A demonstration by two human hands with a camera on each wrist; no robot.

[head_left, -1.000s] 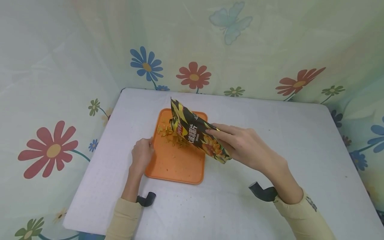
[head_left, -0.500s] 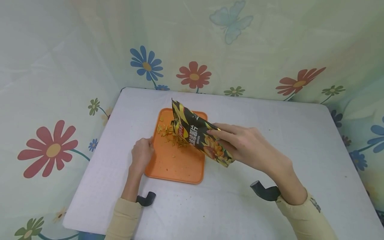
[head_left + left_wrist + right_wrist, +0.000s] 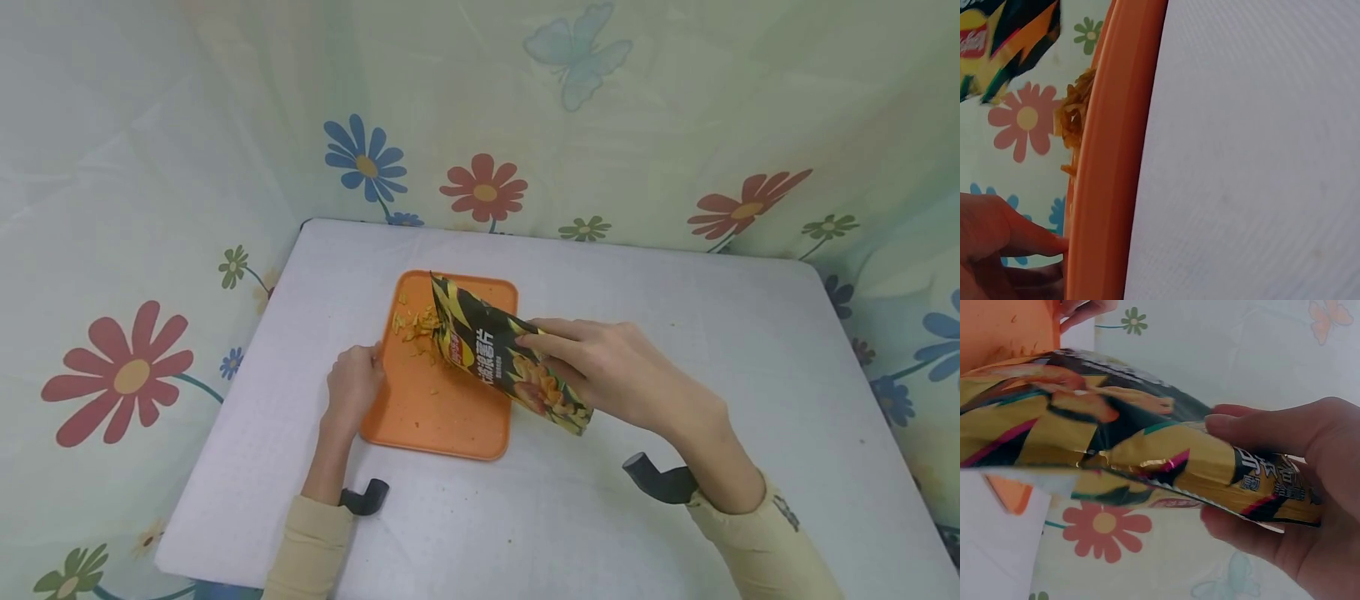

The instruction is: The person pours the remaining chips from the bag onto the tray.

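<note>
There, the black-and-yellow chip bag hangs tilted over the right half of the orange tray, its open mouth pointing down toward the far left of the tray and its bottom end sticking out past the tray's right edge. The right hand pinches it near that bottom end, fingers on top and thumb beneath. A small heap of chips lies on the tray just beside the bag's mouth, with crumbs scattered nearer the front. The left hand grips the tray's left rim, fingers curled against it. The tray sits on a white table, with a flowered curtain behind.
</note>
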